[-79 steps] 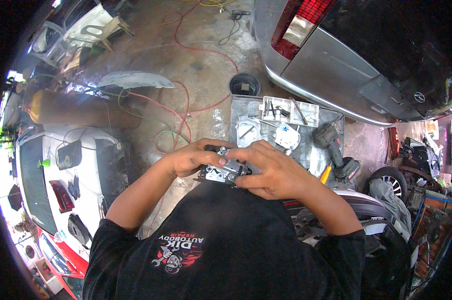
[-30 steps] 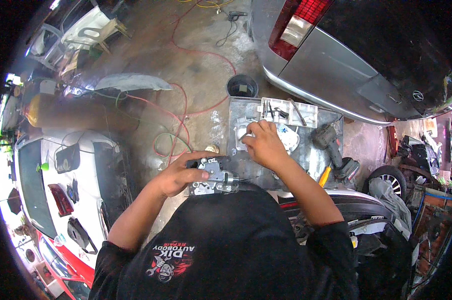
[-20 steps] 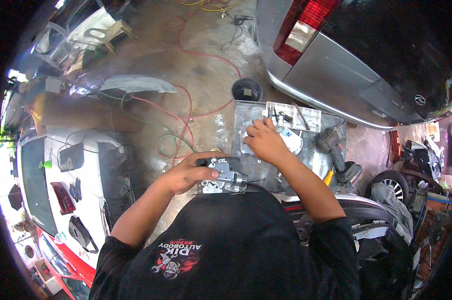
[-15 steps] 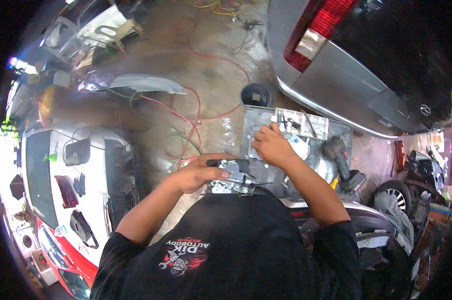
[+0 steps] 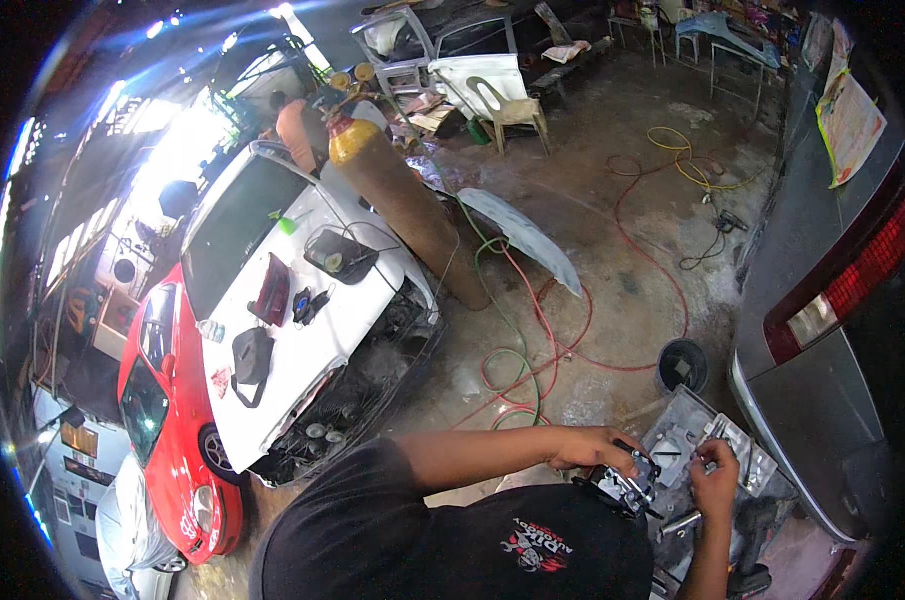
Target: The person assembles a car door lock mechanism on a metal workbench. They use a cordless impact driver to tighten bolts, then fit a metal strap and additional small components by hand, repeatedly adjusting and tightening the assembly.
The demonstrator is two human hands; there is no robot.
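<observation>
My left hand (image 5: pixel 594 449) is closed around a silver and black metal latch mechanism (image 5: pixel 624 492), held close against my shirt front. To its right, my right hand (image 5: pixel 715 478) is raised over a grey worktable, fingers bent and pinched together. Whatever sits between those fingertips is too small to make out. Just beyond the right hand lies a clear plastic parts box (image 5: pixel 756 462) with compartments. A shiny metal cylinder-shaped piece (image 5: pixel 680 524) rests below the hands. Near the lower edge is a dark cordless power tool (image 5: pixel 748 580), partly hidden by my right forearm.
A black bucket (image 5: pixel 681 366) stands beyond the table. A grey vehicle (image 5: pixel 822 400) borders the right. Red hoses (image 5: pixel 612 365) cross the floor. Leftward are a tall gas cylinder (image 5: pixel 402 190), a white car (image 5: pixel 297 345), a red car (image 5: pixel 187 490) and another person (image 5: pixel 294 132) bending.
The view has swung left and upward, so hands and table now appear at lower right. My left hand still holds the latch mechanism. My right hand's fingers have drawn together above the table.
</observation>
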